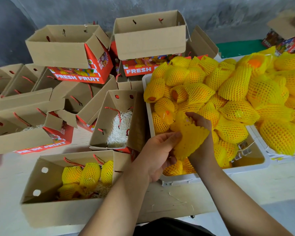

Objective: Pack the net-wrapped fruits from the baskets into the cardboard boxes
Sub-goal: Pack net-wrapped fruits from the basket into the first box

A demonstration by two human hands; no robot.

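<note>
Net-wrapped fruit (pixel 190 138) held over the white basket (pixel 211 171), left hand (pixel 157 154) and right hand (pixel 201 126) both gripping it. Pick-up step; next, carry it left into the part-filled cardboard box (pixel 46 213).

Matt brown cardboard boxes (pixel 61 169), yellow foam-net fruit sleeves (pixel 191 133), smooth white plastic basket (pixel 182 180).

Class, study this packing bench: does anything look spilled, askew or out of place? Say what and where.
Yes. Loose pale straw strands lie scattered on the table in front of the white basket, outside any box. Behind the open boxes, two empty FRESH FRUIT boxes sit tilted on an untidy heap rather than stacked squarely.
</note>
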